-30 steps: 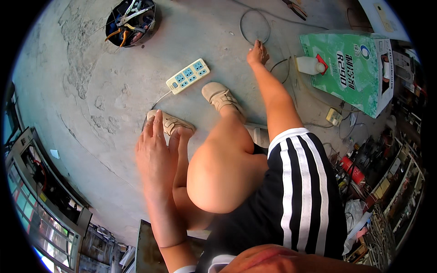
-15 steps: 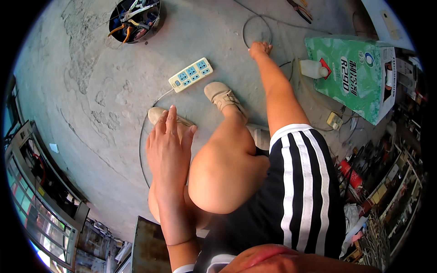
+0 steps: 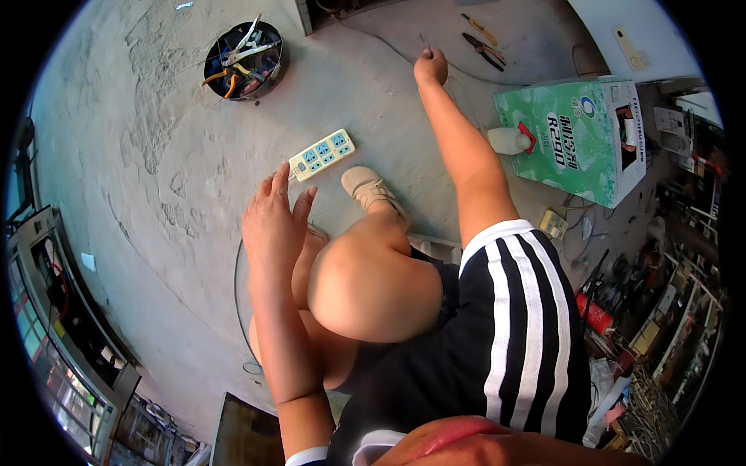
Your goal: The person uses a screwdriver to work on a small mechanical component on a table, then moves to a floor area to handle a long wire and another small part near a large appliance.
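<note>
My right hand (image 3: 431, 68) is stretched far forward over the floor, its fingers closed on a thin grey cable (image 3: 474, 78). The cable runs from the dark opening at the back to the hand and on toward the right. A short thin piece sticks up from the fist; its kind cannot be made out. My left hand (image 3: 272, 217) is raised above my left leg, fingers stretched and thumb apart, holding nothing. Just past its fingertips lies a cream power strip (image 3: 322, 155) with blue sockets.
A round black tub (image 3: 245, 62) of pliers stands at the back left. Pliers (image 3: 483, 51) and a yellow-handled tool (image 3: 479, 29) lie beyond my right hand. To the right are a green carton (image 3: 563, 140), a white bottle (image 3: 510, 140) and a yellowish plug block (image 3: 552, 224).
My right hand has moved farther forward and slightly left, and the cable's round loop no longer shows. The left hand has risen a little toward the power strip. The view has shifted.
</note>
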Demonstrator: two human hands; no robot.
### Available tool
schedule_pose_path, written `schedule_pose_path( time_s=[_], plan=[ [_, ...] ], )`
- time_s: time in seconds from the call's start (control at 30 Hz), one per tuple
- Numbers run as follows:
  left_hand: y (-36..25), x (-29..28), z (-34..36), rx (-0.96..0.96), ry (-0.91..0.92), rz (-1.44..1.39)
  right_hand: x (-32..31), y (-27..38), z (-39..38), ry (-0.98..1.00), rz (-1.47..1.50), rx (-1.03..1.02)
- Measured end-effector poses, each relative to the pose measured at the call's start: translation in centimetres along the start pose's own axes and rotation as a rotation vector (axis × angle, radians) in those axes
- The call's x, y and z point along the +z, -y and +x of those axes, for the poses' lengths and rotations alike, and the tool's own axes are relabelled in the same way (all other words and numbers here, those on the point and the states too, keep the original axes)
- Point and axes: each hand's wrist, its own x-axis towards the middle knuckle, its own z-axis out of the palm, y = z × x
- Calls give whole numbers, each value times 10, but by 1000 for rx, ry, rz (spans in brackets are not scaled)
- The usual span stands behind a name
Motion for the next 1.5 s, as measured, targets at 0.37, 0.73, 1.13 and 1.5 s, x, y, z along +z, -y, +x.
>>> schedule_pose_path(
  time_s=[0.37, 0.73, 1.13, 1.5],
  plan=[
    [-30, -25, 19, 112, -267, -451, -112, 138, -155, 216, 969, -475],
    [-48, 1, 41, 254, -25, -476, -144, 62, -232, 843, 622, -413],
    [-46, 42, 88, 355, 199, -450, -261, 10, -67, 224, 81, -866],
    [-94, 60, 74, 442, 237, 5, -517, -174, 107, 181, -786, -381]
  ],
)
